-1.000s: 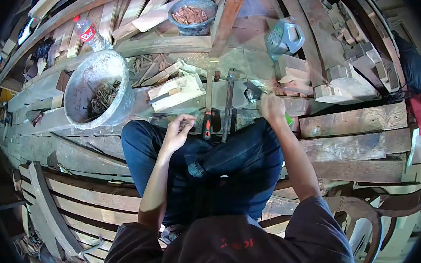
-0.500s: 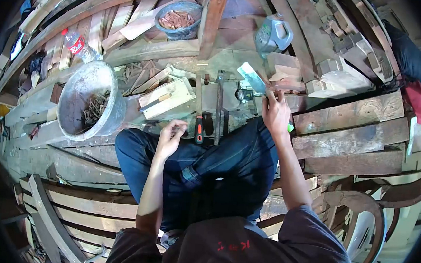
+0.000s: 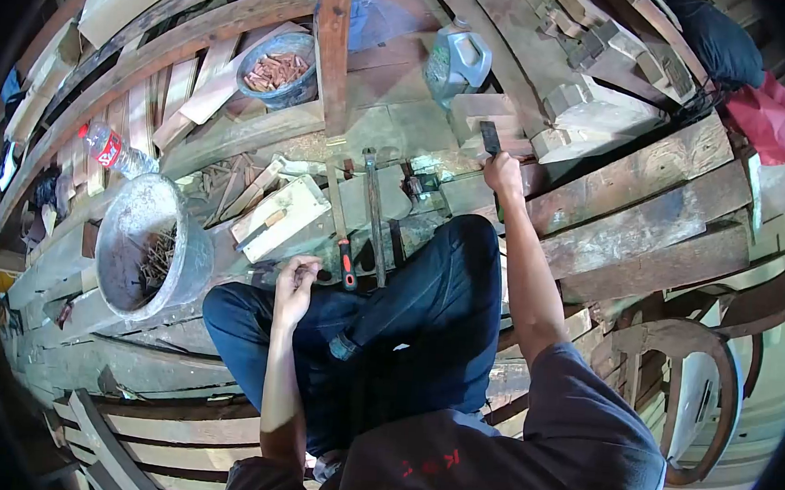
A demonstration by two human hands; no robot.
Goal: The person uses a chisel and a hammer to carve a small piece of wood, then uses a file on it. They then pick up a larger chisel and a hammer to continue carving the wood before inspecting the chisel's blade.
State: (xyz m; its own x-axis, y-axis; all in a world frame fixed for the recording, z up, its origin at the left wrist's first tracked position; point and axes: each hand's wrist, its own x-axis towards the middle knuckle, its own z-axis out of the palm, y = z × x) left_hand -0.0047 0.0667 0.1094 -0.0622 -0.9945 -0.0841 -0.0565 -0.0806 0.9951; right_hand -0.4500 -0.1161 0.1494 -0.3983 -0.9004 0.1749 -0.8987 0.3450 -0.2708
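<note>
My right hand is wrapped round the handle of a tool with a dark flat blade, over the wooden blocks on the right. Fingers curled above my knee, my left hand is too small in view to show whether it holds anything. Near it a knife with a wooden handle lies on a pale wood block. A red-and-black handled tool and a long metal bar lie side by side in front of my legs.
A large bucket of nails stands at the left, with a plastic bottle behind it. Farther back are a tub of wooden pegs and a plastic jug. Thick planks and a curved wooden chair part are at the right.
The blade in my right hand has turned from pale and broad to dark and narrow. The head view has shifted. My left hand's fingers are more curled.
</note>
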